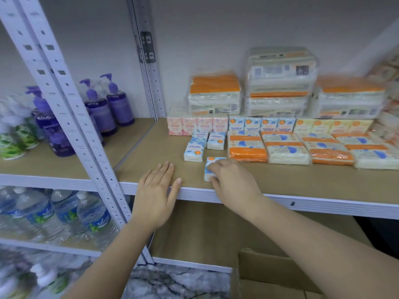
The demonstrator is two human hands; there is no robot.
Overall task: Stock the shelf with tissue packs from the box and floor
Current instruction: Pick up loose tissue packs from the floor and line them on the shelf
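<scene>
My right hand (232, 183) pinches a small blue-and-white tissue pack (210, 167) near the shelf's (302, 180) front edge; my left hand (156, 190) rests flat, fingers straight, over that edge.

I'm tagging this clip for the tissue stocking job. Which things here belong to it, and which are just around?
Job: right hand gripping a small blue tissue pack; tissue packs on the shelf; cardboard box; left hand resting on the shelf edge.

Around: purple soap bottles; water bottles.
</scene>
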